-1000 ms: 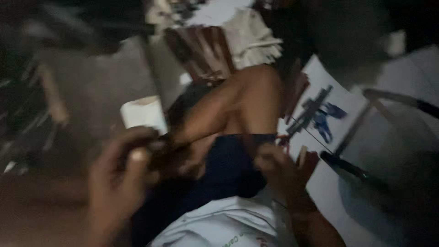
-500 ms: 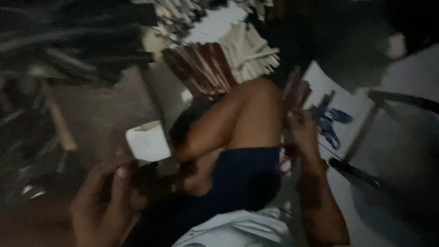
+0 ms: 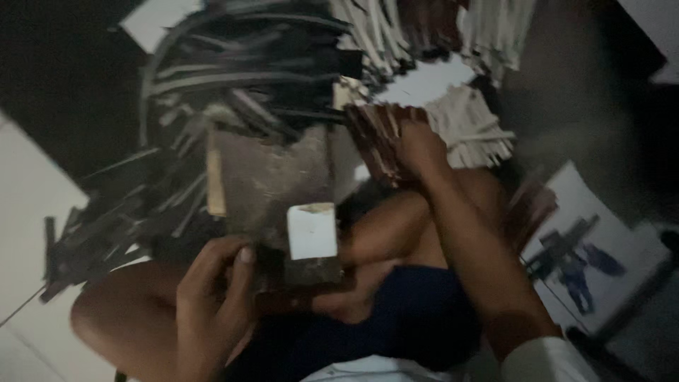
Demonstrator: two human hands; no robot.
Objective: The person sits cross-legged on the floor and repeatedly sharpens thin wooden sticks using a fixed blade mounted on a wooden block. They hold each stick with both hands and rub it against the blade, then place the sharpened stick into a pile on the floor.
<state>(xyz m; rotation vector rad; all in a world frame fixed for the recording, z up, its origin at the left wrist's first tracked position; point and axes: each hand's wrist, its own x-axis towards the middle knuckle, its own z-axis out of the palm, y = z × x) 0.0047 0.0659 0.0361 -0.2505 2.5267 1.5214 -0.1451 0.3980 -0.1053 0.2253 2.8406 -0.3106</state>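
Since half a second ago your right hand (image 3: 419, 150) reached onto the brown strips (image 3: 378, 138), fingers closing; your left hand (image 3: 212, 297) pinches a dark piece (image 3: 311, 272) over your lap. Blind grabbing could scatter the stack.

Dark strips (image 3: 240, 78) crowd the floor ahead; pale strips (image 3: 470, 124) block the right; bare tile (image 3: 32, 205) lies open left.

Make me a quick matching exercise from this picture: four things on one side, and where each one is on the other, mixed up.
Things:
1. left hand
2. right hand
3. white block
4. sheet with a blue figure

Places:
A. on the stack of reddish-brown strips
B. at the right, on the floor
C. low, beside the dark piece
D. centre, above the dark piece

Pairs: 1-C, 2-A, 3-D, 4-B
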